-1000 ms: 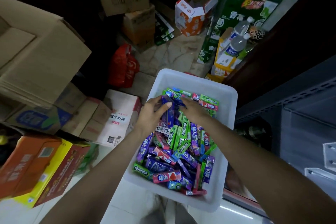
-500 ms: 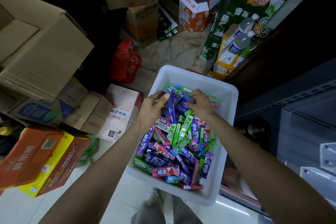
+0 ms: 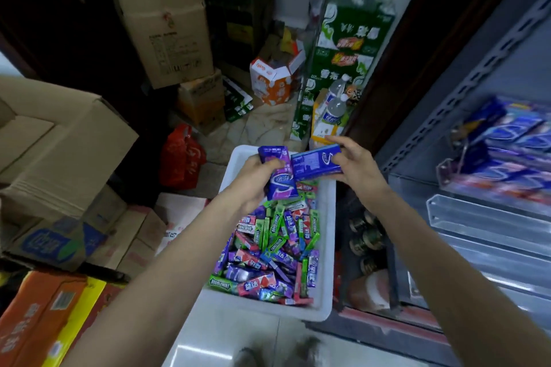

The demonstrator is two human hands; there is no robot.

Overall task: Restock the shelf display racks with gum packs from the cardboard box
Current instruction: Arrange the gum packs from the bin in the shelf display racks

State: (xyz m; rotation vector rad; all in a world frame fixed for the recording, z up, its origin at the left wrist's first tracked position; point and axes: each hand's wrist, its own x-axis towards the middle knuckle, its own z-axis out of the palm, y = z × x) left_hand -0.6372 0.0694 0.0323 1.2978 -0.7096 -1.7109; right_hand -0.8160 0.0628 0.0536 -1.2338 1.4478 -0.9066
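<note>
1. Two packs are up out of the white plastic bin (image 3: 328, 250) at once: our left hand (image 3: 253, 179) grips a purple flat gum pack (image 3: 280, 179), our right hand (image 3: 354, 164) pinches a blue flat gum pack (image 3: 313, 162) by one end. They touch or overlap at their inner edges above the bin's far end, so one could knock the other loose as we part them.
2. Our right hand's hold looks shallow, on the pack's end only. A quick swing toward the grey metal shelf (image 3: 465, 80) could let it twist out and fall to the tiled floor (image 3: 226, 334).
3. Loose gum sticks in green, pink and purple (image 3: 277, 247) fill the bin in a jumble, so a dropped pack would be slow to find.
4. On the shelf to our right, blue packs (image 3: 512, 128) sit in a clear plastic display rack (image 3: 477, 211); the view there is blurred, so we cannot tell which slot suits purple and may misfile it.
5. Brown cardboard boxes (image 3: 59, 140) crowd our left, leaving little room to step.
</note>
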